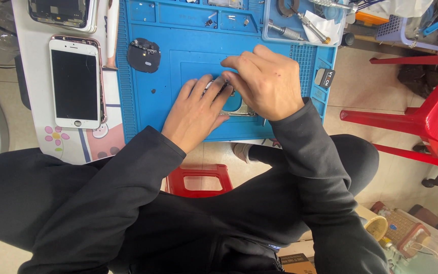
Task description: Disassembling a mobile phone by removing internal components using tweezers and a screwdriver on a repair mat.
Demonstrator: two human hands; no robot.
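Note:
My left hand [194, 107] lies flat on a blue repair mat [178, 61], fingers pressing down on an opened phone frame [240, 108] that is mostly hidden under both hands. My right hand [265, 80] is curled over the same frame from the right, fingertips pinched together at its upper edge near my left fingers; whatever they pinch is too small to make out. Both arms wear black sleeves.
A white-fronted phone [75, 82] lies left of the mat, another dismantled phone [59, 12] above it. A round black part [144, 55] sits on the mat. A tray with screwdrivers [300, 23] is at the back right. Red plastic chair [432, 109] at right, red stool [198, 178] below.

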